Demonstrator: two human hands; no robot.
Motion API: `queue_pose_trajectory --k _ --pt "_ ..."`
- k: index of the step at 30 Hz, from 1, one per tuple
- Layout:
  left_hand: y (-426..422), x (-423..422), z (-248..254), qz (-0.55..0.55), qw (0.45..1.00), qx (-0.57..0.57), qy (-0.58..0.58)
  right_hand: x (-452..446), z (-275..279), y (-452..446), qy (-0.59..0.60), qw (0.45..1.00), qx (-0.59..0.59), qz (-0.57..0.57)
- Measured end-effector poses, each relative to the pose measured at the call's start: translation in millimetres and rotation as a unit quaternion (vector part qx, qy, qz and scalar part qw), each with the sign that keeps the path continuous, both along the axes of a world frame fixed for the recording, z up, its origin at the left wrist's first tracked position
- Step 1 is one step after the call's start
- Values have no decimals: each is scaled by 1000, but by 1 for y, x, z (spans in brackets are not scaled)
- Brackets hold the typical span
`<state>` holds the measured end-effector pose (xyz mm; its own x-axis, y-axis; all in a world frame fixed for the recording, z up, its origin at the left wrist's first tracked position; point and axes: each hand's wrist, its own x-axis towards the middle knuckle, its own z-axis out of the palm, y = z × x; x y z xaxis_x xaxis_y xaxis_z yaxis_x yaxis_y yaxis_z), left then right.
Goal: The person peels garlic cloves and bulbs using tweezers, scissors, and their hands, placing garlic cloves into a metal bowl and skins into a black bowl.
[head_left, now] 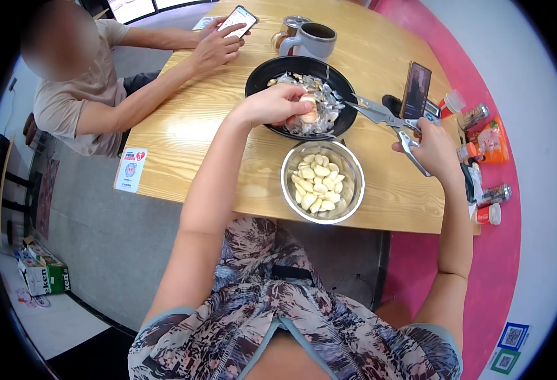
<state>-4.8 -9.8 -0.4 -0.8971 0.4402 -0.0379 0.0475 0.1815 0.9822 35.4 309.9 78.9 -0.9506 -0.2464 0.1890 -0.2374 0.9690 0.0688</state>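
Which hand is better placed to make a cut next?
Probably the right hand: it holds the scissors, blades pointing toward the black bowl, while the left hand holds the garlic.

a pale wooden table (177,139) with visible grain fills the middle of the room, over a smooth grey floor (123,244). along its right side runs a wall, its lower band (505,263) bright pink and the part above (541,133) white; a blue sign (513,336) and a green sign (505,361), each bearing a square code, sit low on the white. at the upper left, a dark-framed window (131,7) glows bright. dark furniture (20,183) stands by the far-left edge, its details unclear. light falls evenly across the tabletop
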Motion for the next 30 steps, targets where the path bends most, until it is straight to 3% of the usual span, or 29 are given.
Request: queue_pose_trajectory --k 2,4,7,11,14,16,18,24,30 --pt "3 -5 9 -63 985 -160 -28 1 -4 6 -51 998 -31 -13" --pt "6 -5 14 -62 978 -199 -23 3 -6 3 -31 998 -52 -5" --pt "1 -3 16 60 997 -50 17 0 6 -12 -56 993 -103 9" --pt "-19 0 29 139 989 5 48 -5 26 -33 -10 988 -148 40" --pt "-17 -3 23 144 988 -49 38 -17 17 -37 -51 990 -130 1" --pt "-20 -4 22 148 989 -20 18 -20 2 -22 -24 995 -95 10" --pt "-21 -4 21 129 985 115 -26 -15 -14 -5 -43 988 -137 -54" --pt "-13 -12 4 146 975 163 -40 3 -96 49 -85 981 -143 -104" --pt "-5 -15 -4 116 967 226 21 11 -104 36 -116 967 -206 -99"
